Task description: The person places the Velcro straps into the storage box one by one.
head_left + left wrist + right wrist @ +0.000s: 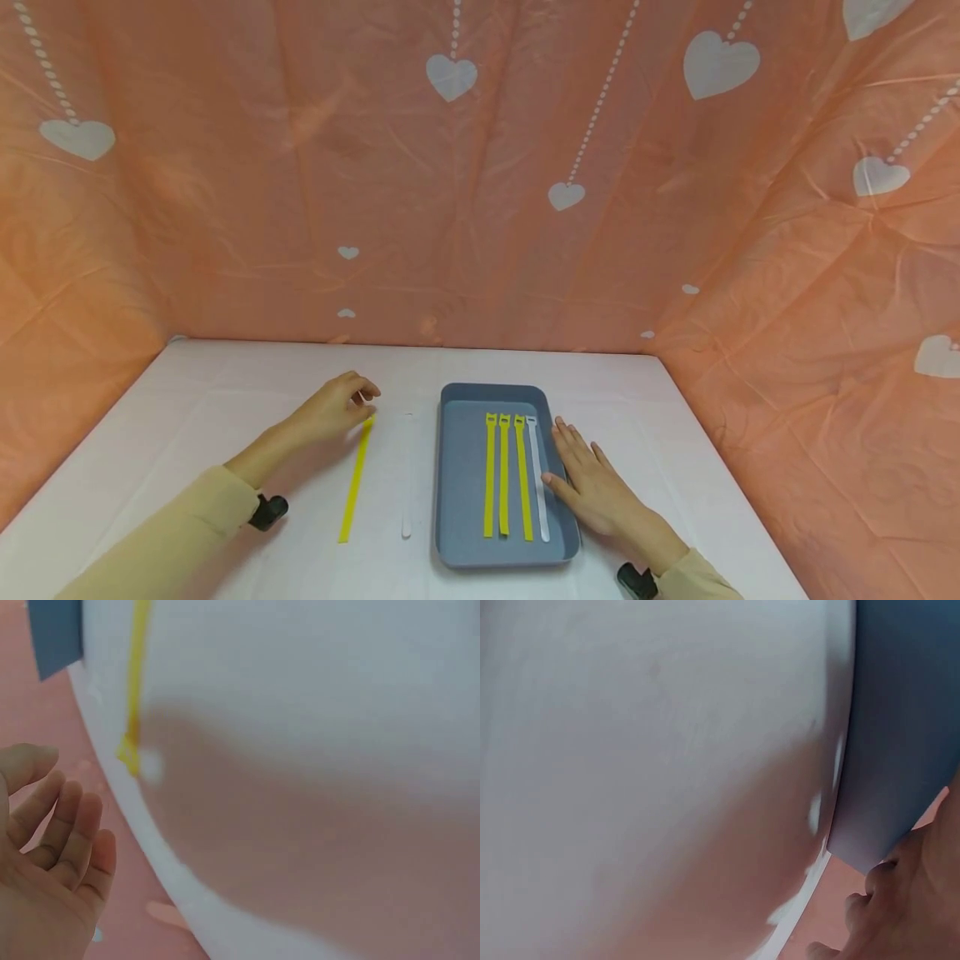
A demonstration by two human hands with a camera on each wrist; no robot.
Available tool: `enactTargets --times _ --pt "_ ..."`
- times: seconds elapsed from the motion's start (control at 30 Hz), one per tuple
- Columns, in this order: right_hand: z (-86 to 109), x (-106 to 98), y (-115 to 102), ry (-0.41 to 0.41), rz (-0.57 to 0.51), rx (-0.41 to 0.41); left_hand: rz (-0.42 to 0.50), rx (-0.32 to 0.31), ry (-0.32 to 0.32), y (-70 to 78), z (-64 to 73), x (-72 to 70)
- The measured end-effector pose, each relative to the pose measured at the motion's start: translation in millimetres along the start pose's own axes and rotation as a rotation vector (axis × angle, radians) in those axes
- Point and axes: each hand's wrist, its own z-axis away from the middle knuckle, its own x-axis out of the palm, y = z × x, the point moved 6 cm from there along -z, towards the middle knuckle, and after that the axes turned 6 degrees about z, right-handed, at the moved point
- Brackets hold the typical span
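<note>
In the head view my left hand (337, 406) hovers at the top end of a yellow cable strap (356, 483) lying on the white table. The left wrist view shows that hand's fingers loosely bent, with a gap to the yellow strap (136, 675). To its right lies a white strap (407, 475), faint against the tabletop. A grey-blue tray (461, 492) holds several yellow straps (504, 475) and one white strap (537, 479), side by side with slotted heads at the top. My right hand (600, 492) rests along the tray's right rim, fingers extended.
The white table (247, 375) meets a pink-orange cloth backdrop (375, 167) with white hearts behind and at both sides. Black wrist cameras sit on both wrists. In the right wrist view, the tray's side wall (900, 712) stands beside the hand.
</note>
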Motion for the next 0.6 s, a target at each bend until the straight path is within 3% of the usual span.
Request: enactTargets --times 0.27,0.6 --pt "-0.6 0.4 0.0 -0.002 -0.005 -0.003 -0.050 -0.101 -0.127 -12.3 6.1 7.0" --pt "-0.6 0.3 0.2 -0.003 -0.003 -0.004 -0.131 -0.074 -0.150 -21.8 4.2 14.5"
